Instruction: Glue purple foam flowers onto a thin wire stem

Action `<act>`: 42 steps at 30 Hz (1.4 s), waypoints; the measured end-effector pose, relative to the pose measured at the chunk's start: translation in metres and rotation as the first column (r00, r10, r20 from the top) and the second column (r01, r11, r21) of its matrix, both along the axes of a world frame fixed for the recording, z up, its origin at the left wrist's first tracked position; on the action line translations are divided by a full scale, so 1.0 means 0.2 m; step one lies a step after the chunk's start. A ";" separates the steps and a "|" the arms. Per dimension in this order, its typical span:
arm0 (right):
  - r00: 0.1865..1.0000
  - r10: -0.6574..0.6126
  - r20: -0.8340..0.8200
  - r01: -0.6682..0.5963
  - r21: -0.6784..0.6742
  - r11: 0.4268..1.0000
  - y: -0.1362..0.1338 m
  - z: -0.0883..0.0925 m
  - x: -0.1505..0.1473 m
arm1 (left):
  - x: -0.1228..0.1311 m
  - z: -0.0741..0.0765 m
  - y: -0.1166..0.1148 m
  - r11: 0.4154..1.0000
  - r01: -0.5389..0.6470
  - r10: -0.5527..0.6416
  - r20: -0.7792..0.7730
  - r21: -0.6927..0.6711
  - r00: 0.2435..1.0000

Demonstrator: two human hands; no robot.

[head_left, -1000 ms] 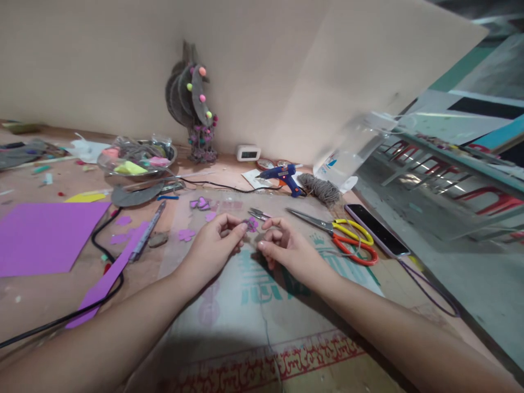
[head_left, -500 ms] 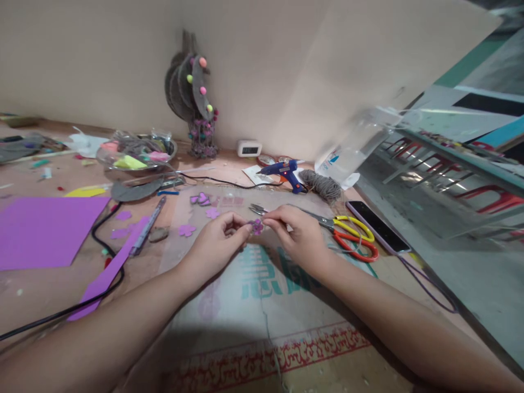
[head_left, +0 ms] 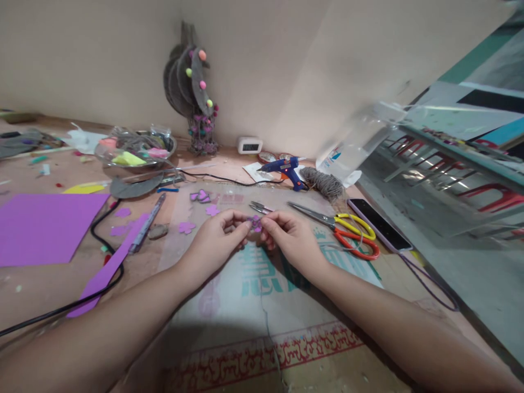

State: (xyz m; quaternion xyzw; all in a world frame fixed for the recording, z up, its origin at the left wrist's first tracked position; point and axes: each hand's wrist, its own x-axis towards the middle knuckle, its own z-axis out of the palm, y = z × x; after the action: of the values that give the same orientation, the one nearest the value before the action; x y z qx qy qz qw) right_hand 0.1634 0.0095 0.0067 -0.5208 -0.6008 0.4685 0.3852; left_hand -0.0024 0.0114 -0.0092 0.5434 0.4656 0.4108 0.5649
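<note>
Between my fingertips is a small purple flower (head_left: 256, 222) with dark outlines, held over the printed sheet (head_left: 229, 327). My left hand (head_left: 223, 234) pinches its left side. On its right side, my right hand (head_left: 289, 237) is closed with thumb and finger pressed together. Loose purple flower cut-outs (head_left: 186, 227) lie left of my left hand, and a dark-edged purple piece (head_left: 200, 196) rests farther back. Just beyond my hands are small snips (head_left: 260, 207). Scissors (head_left: 354, 232) with yellow and orange handles lie right of my right hand.
A blue glue gun (head_left: 286, 169) stands at the back beside grey yarn (head_left: 323, 183). A phone (head_left: 379, 225) lies near the right edge. Purple sheet (head_left: 49, 229), a pen (head_left: 148, 224) and a black cord (head_left: 96, 229) lie left. A bowl of scraps (head_left: 137, 162) sits behind.
My right hand's fingers have shifted closer to the flower and curled more beneath it. My left hand stays about where it was, still pinching. The view has tilted slightly.
</note>
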 end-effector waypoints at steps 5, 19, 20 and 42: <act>0.996 0.003 0.084 -0.010 0.085 0.996 -0.01 0.00 0.00 | 0.00 0.01 -0.03 0.991 0.000 0.019 -0.142 0.134 0.990; 0.984 -0.003 0.178 -0.033 0.196 0.980 -0.03 0.02 -0.01 | -0.01 0.03 -0.04 0.961 -0.001 0.079 -0.273 0.275 0.959; 0.984 -0.002 0.177 -0.035 0.201 0.979 -0.03 0.02 -0.01 | -0.01 0.03 -0.04 0.960 0.003 0.079 -0.283 0.278 0.956; 0.954 0.074 -0.291 -0.122 -0.150 0.981 -0.03 0.01 -0.02 | -0.02 0.04 -0.05 0.942 0.055 0.040 -0.274 0.330 0.961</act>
State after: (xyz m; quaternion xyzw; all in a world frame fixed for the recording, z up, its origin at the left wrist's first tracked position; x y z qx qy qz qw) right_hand 0.1600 0.0036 0.0084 -0.4477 -0.5233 0.6054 0.3990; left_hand -0.0056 0.0018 -0.0009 0.6851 0.4615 0.4016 0.3953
